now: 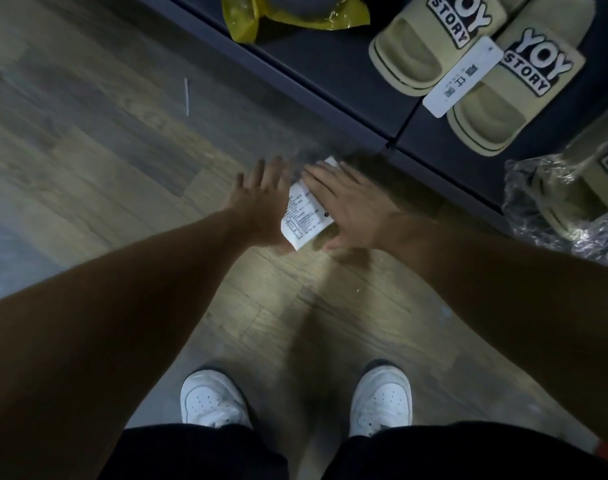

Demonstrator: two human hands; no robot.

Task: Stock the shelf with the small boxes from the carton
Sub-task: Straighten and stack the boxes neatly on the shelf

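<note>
Both forearms reached toward twelve o'clock. Left hand (261,199) was spread flat, holding nothing; right hand (351,206) lay on a white printed packet (304,213), fingers extended, grip unclear.

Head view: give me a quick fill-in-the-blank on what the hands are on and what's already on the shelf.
1. The white printed label lies between the left hand and the ____ hand.
2. The pale slippers on the dark shelf are printed with YOY ____.
3. The bag at the shelf's far end is ____ in colour.
4. Both shoes on the wooden floor are ____.

Missing words: right; STORY; yellow; white
</note>
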